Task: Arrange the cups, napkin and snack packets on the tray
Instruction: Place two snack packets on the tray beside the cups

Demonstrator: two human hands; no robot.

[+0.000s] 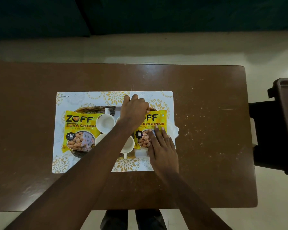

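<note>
A dark striped tray [93, 109] sits on a white and gold placemat [83, 163]. One yellow snack packet [80, 130] lies on the tray's left side. Several white cups stand in the middle, one [106, 123] with its handle pointing away and another [129, 145] with its handle toward me. A second yellow packet [154, 122] lies on the right. My left hand [134, 110] is curled over its top left corner and pinches it. My right hand [160, 145] presses flat on its lower part, fingers straight. A white napkin [174, 131] peeks out from under the packet's right edge.
The brown table [206, 113] carries the placemat near its middle; its right edge is close to a dark chair [284, 122]. Pale floor lies beyond the far edge. My legs show below the near edge.
</note>
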